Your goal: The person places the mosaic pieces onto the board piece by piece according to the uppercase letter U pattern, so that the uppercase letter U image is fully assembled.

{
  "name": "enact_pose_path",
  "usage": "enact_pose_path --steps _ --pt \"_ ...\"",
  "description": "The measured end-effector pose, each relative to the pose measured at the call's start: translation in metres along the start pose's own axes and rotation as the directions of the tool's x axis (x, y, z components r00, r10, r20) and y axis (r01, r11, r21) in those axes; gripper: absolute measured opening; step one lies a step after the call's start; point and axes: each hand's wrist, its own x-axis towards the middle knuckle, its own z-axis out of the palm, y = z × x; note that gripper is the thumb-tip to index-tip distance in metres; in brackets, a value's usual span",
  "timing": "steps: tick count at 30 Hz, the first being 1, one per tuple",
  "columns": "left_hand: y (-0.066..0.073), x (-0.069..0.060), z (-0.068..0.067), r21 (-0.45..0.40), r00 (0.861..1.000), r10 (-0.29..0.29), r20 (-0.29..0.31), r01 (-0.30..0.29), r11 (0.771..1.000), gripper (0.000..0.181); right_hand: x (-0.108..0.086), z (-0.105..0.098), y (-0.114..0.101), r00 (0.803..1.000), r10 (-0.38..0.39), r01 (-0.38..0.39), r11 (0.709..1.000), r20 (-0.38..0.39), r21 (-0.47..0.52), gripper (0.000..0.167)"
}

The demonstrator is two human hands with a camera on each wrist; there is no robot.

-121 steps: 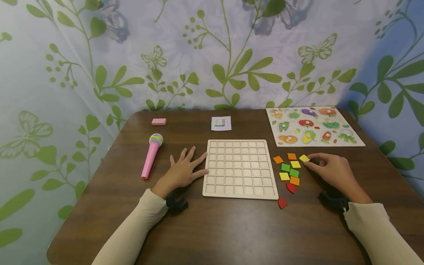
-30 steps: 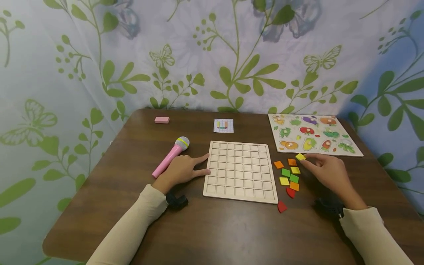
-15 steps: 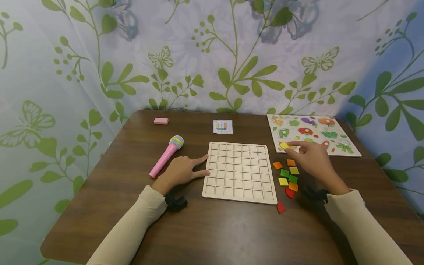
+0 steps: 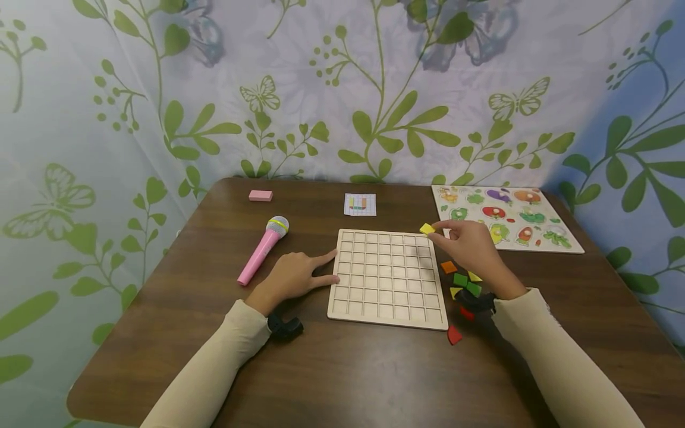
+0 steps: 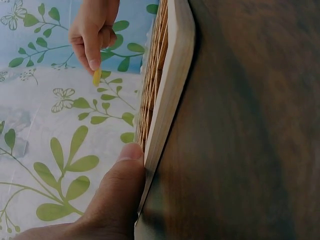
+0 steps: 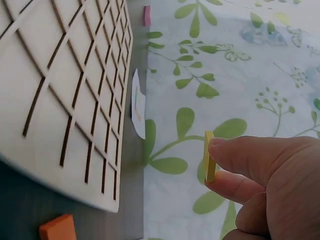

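My right hand (image 4: 471, 244) pinches a yellow square tile (image 4: 426, 229) between thumb and finger, raised near the far right corner of a wooden grid board (image 4: 385, 276). In the right wrist view the tile (image 6: 209, 157) appears edge-on. No tiles sit in the board's squares. With thumb and forefinger stretched out, my left hand (image 4: 291, 276) touches the board's left edge; the left wrist view shows the thumb (image 5: 115, 190) against its side. Below my right wrist lie green tiles (image 4: 460, 280), an orange tile (image 4: 448, 268) and red quarter-round pieces (image 4: 454, 334), some partly hidden by the wrist.
A pink toy microphone (image 4: 262, 252) lies left of the board, close to my left hand. Farther back are a pink block (image 4: 260, 195) and a small card (image 4: 360, 204) with a coloured U pattern. A vegetable puzzle board (image 4: 503, 217) lies back right, partly behind my right hand.
My right hand has carried the yellow tile left from beside the loose pieces to the board's far right corner. The microphone shifted right, then rolled back left. The left hand's other fingers have drawn in.
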Motion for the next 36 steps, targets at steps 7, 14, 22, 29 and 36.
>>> enact_pose_path --steps 7,14,22,29,36 --pt "-0.002 -0.002 0.001 0.015 1.0 0.006 -0.018 -0.006 1.0 0.073 0.013 0.016 -0.014 0.999 -0.045 0.044 0.998 0.017 0.051 0.033" --pt "-0.006 -0.009 0.005 0.001 0.999 0.003 -0.032 -0.003 1.0 0.073 0.028 0.039 -0.036 0.991 -0.095 0.083 0.989 0.094 0.121 0.03" --pt "-0.006 -0.008 0.007 0.017 0.999 0.013 -0.052 -0.012 1.0 0.073 0.033 0.057 -0.044 0.98 -0.151 0.134 0.982 0.128 0.132 0.029" --pt "-0.004 -0.004 0.005 0.018 0.999 0.017 -0.033 -0.016 1.0 0.074 0.034 0.068 -0.05 0.976 -0.135 0.121 0.989 0.173 0.085 0.031" --pt "-0.004 0.0 0.01 0.013 0.999 0.031 -0.01 -0.031 0.999 0.075 0.033 0.09 -0.049 0.969 -0.128 0.102 0.986 0.213 0.131 0.031"
